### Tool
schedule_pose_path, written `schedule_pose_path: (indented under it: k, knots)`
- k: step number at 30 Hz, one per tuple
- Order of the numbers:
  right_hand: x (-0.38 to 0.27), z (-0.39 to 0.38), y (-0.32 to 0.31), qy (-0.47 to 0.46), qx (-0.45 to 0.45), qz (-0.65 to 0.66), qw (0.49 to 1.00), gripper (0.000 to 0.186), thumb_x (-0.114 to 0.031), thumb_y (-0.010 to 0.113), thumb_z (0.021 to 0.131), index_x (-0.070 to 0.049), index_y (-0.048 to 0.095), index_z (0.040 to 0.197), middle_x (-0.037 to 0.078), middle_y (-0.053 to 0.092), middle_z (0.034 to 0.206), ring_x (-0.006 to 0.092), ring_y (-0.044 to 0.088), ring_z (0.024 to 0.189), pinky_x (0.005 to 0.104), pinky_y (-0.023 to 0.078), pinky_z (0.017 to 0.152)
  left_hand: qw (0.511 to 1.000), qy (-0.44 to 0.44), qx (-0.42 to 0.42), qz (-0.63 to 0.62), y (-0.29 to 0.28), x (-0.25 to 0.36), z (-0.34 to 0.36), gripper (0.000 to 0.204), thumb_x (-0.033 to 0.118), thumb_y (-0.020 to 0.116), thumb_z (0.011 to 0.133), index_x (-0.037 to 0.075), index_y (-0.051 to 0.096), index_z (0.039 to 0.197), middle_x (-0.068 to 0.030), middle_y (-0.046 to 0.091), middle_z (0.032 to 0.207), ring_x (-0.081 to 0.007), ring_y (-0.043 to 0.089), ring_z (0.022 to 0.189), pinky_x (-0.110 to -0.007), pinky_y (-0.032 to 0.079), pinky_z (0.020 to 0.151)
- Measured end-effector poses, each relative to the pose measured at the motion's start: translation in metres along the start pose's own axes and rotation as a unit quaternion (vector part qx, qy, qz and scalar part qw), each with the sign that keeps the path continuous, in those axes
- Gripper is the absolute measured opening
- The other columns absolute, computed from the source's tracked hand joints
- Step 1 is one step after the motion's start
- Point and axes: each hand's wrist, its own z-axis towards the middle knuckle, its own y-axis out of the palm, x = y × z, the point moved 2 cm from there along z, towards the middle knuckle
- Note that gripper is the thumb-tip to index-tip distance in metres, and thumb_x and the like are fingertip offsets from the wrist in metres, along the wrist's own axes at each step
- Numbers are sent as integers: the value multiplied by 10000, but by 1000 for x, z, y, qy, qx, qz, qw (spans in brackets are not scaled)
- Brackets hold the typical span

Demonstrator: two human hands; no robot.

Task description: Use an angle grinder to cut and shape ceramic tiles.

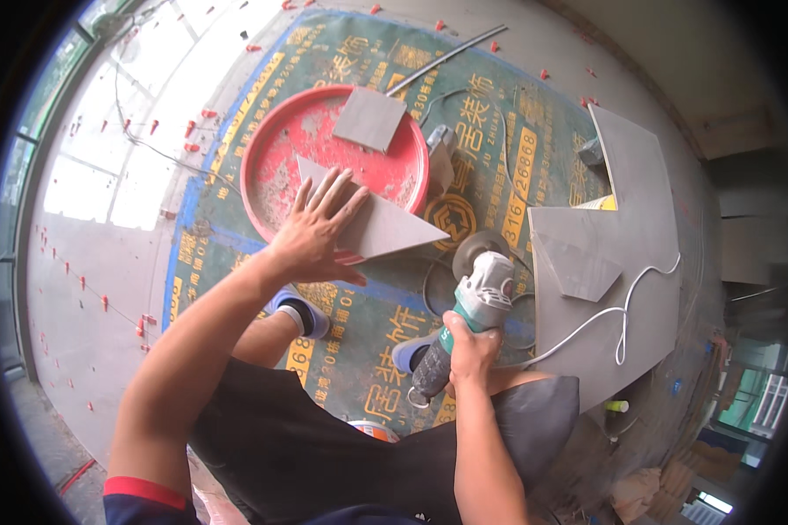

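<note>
My left hand [317,232] lies with spread fingers on a grey triangular tile piece [392,229], pressing it against a round red tub [263,131] with a dusty surface. One pointed corner of the piece juts past the tub's right edge. Wrapped round the body of a green and white angle grinder [483,293], my right hand [473,350] holds it just right of that corner. The grinder's round disc [480,248] appears close to the tile tip; whether they touch I cannot tell. A smaller, four-sided tile offcut [369,120] rests on the tub's far side.
Large grey tile pieces [643,192] lie at the right, with a loose offcut [576,254] and a white cable [623,322] on them. A metal bar [446,59] extends beyond the tub. Printed green sheeting [341,376] covers the floor; red tile spacers [190,129] dot the tiles around.
</note>
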Motion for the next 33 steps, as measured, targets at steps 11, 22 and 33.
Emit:
schedule_pose_path:
  k: [11,22,33]
  knots:
    - [-35,-19,-16,-7,-32,169,985,530,-28,784,766,19,606,1263,95,653,1154,194,639,993,346,517,906,774,-573,61,-262,8,-18,37,905,535,818,812,-109,480,1350,-301,636,1254,-439,641,1168,-476,514,995]
    - [-46,-21,-40,-40,3,147,988,464,-65,781,784,15,621,1213,97,667,1150,210,641,999,357,506,924,743,-393,136,-524,-28,-12,98,335,305,632,1033,0,714,1143,-86,725,947,-181,672,844,-356,534,773]
    - [-20,-41,-11,-45,-107,73,991,429,-67,753,771,9,615,1169,75,690,1061,200,663,950,334,515,889,951,-55,171,-252,15,-3,115,237,290,725,933,102,762,1072,-202,720,898,-340,708,907,-416,552,850]
